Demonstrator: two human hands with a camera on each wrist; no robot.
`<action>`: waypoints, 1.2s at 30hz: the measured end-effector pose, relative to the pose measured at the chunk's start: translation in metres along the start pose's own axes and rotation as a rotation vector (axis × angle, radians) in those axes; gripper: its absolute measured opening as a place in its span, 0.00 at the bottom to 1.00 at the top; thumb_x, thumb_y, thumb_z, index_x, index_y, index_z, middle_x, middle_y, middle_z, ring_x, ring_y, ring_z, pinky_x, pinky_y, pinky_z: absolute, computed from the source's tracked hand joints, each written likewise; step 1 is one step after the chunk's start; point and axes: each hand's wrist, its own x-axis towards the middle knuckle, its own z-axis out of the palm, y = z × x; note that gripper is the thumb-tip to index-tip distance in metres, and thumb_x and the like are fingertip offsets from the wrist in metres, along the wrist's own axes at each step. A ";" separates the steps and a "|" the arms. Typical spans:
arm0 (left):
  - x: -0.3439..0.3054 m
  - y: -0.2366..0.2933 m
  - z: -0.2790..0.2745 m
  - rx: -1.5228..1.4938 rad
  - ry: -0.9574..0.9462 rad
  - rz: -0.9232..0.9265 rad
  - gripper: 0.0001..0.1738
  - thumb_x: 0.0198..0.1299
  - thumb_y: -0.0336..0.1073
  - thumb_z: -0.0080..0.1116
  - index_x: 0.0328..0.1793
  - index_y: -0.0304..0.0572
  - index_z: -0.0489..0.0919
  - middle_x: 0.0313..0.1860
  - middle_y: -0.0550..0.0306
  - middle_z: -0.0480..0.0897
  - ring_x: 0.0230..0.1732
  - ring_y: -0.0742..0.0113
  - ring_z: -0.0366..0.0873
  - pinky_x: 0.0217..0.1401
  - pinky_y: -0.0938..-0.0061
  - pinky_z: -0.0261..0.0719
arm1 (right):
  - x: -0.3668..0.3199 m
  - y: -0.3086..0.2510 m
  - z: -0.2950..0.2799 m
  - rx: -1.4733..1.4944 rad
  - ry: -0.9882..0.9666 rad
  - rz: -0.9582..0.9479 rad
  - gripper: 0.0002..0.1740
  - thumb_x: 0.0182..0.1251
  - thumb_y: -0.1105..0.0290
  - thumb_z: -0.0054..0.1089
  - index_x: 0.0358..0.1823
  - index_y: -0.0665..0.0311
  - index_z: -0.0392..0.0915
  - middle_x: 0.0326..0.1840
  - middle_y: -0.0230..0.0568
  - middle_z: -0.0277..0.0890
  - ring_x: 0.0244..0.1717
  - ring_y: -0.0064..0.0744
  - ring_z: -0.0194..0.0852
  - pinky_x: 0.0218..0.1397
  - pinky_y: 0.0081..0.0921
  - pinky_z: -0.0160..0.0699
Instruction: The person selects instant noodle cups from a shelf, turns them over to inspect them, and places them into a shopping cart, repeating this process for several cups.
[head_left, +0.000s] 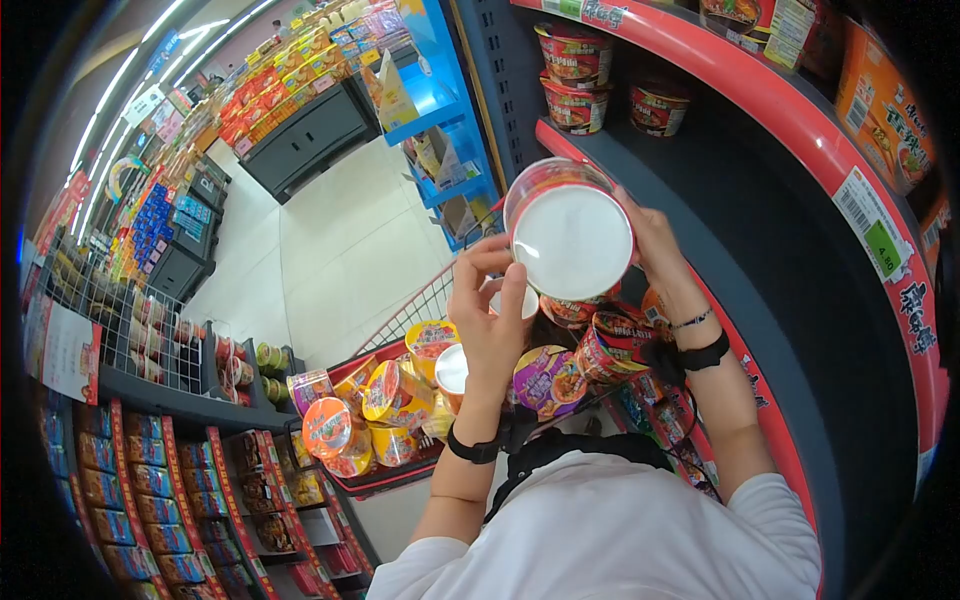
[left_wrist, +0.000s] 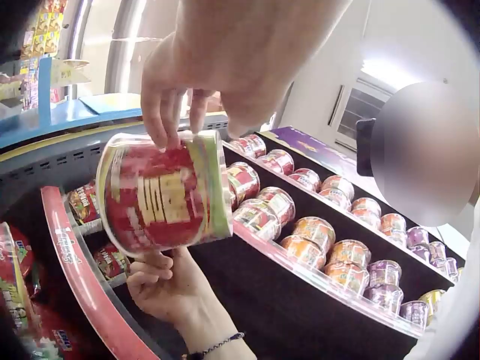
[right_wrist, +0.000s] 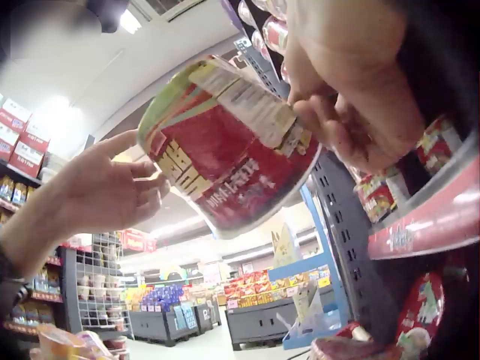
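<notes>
Red cup (head_left: 572, 240) is pinched between the hands' (head_left: 490, 315) bent fingers, shelf edge (head_left: 757, 388) rightward, aisle floor (head_left: 345, 225) leftward.

red tub (left_wrist: 154, 199) between hands (left_wrist: 176, 289), stocked shelves (left_wrist: 324, 277)

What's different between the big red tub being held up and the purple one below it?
The red tub shows its plain white end to the head camera; the purple tub shows a printed purple face. The red tub touches both the left hand and right hand; the purple tub touches neither. Both are round.
</notes>
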 end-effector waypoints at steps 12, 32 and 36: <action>-0.021 0.004 0.003 -0.096 -0.097 -0.352 0.09 0.63 0.26 0.56 0.44 0.33 0.67 0.34 0.54 0.79 0.28 0.66 0.85 0.29 0.85 0.76 | 0.035 -0.045 0.014 -0.569 0.058 -0.258 0.33 0.52 0.37 0.65 0.22 0.66 0.85 0.14 0.37 0.76 0.18 0.26 0.75 0.26 0.26 0.71; 0.046 -0.192 -0.044 0.140 -0.278 -0.534 0.32 0.58 0.24 0.51 0.70 0.39 0.58 0.47 0.46 0.79 0.46 0.60 0.81 0.48 0.73 0.77 | 0.138 0.032 0.053 -0.800 -0.014 -0.321 0.22 0.63 0.52 0.61 0.40 0.66 0.82 0.19 0.34 0.76 0.20 0.23 0.73 0.26 0.25 0.68; 0.043 -0.273 -0.053 0.390 -0.284 -0.346 0.38 0.56 0.22 0.48 0.76 0.45 0.55 0.64 0.42 0.70 0.56 0.58 0.75 0.53 0.69 0.75 | 0.136 0.058 0.053 -0.800 -0.153 -0.167 0.22 0.63 0.54 0.60 0.46 0.66 0.80 0.29 0.46 0.82 0.33 0.38 0.82 0.37 0.33 0.77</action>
